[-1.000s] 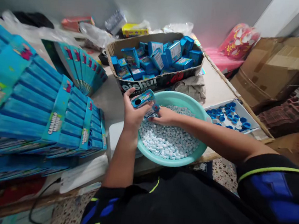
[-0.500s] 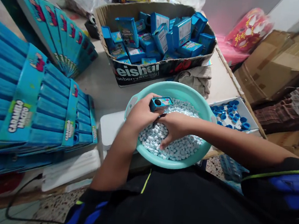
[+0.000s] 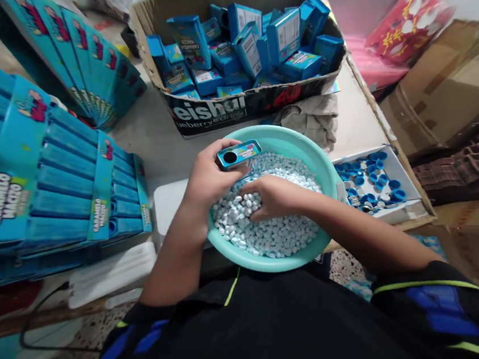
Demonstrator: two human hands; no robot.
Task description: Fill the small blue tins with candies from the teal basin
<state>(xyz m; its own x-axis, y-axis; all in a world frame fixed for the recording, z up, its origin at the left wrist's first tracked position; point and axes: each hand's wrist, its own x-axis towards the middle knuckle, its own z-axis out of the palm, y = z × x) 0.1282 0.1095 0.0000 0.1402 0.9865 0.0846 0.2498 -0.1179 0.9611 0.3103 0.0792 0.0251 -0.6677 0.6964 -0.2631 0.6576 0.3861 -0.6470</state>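
My left hand [image 3: 206,175] is closed around a small blue candy box [image 3: 245,154], holding it above the left side of a turquoise basin [image 3: 275,139]. The box lies tilted, its round dark opening and printed end facing up. Small white candies [image 3: 273,243] fill much of the basin. Down among them is my right hand [image 3: 278,198], fingers and thumb curled round a cluster of candies just below the box. Some of its fingertips are hidden by the candies.
Behind the basin stands a cardboard carton [image 3: 213,108] full of blue boxes. At right, a white tray [image 3: 412,189] holds blue caps, beside brown cartons [image 3: 450,82]. Stacked blue display packs [image 3: 69,173] fill the left. A grey cloth [image 3: 310,118] lies behind the basin.
My left hand has moved left with the box, whose opening now shows more fully. My right hand has shifted slightly and its fingers have curled round candies. The camera view has shifted a little.
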